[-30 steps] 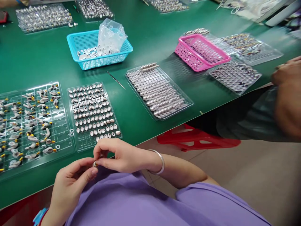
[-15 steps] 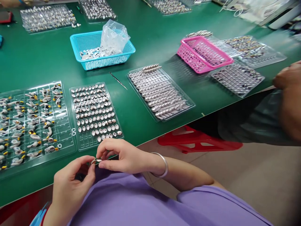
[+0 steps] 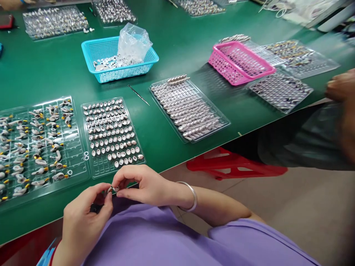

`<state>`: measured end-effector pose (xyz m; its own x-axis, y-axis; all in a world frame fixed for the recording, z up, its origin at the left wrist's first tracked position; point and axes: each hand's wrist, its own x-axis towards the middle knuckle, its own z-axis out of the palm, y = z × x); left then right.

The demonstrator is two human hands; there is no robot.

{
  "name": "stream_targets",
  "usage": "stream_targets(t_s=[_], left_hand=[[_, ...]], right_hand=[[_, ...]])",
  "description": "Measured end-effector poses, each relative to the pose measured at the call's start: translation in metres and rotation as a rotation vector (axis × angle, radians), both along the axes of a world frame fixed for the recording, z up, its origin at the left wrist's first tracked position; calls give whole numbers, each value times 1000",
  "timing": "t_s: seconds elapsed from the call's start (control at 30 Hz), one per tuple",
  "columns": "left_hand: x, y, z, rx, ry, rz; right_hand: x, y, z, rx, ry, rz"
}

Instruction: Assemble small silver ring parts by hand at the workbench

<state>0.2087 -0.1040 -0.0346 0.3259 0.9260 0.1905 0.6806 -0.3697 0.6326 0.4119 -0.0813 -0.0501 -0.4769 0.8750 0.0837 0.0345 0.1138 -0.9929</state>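
In front of my lap, my left hand [image 3: 88,212] pinches a small earbud part [image 3: 110,190] between thumb and forefinger, mostly hidden by the fingertips. My right hand [image 3: 141,186], with a silver bangle at the wrist, pinches a small white oval earbud cap [image 3: 115,188] right beside it. Whether the two pieces touch is too small to tell. Just beyond my hands lies a clear tray of oval earbud caps [image 3: 95,173], with several bare slots at its near left. To its left, a larger clear tray [image 3: 80,168] carries white earbud shells with yellow bits.
A tweezers-like metal tool [image 3: 138,95] lies between the cap tray and a tray of whitish parts [image 3: 191,109]. Behind stand a blue basket [image 3: 95,75] with white pieces and a plastic bag, and a pink basket [image 3: 224,68]. Another person's hand [image 3: 340,87] is at right, above a red stool [image 3: 235,168].
The cap in my right fingers has turned so its oval face shows more. My right hand has shifted very slightly; my left hand stays almost where it was.
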Motion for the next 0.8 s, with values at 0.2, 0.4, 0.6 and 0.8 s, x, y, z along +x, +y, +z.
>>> stream_targets(t_s=[0.2,0.4,0.6,0.8], left_hand=[[-2,-2,3,-177,-61,59],[-4,-1,7,-458,-302,111],[-3,4,8,-853,-621,249],[-1,3,7,-1016,-689,154]], right_hand=[[-6,-5,-3,311,-37,-120],[-10,-8,-7,405,-13,-192],[-11,-10,-7,442,38,-219],[-12,-11,-9,363,142,-201]])
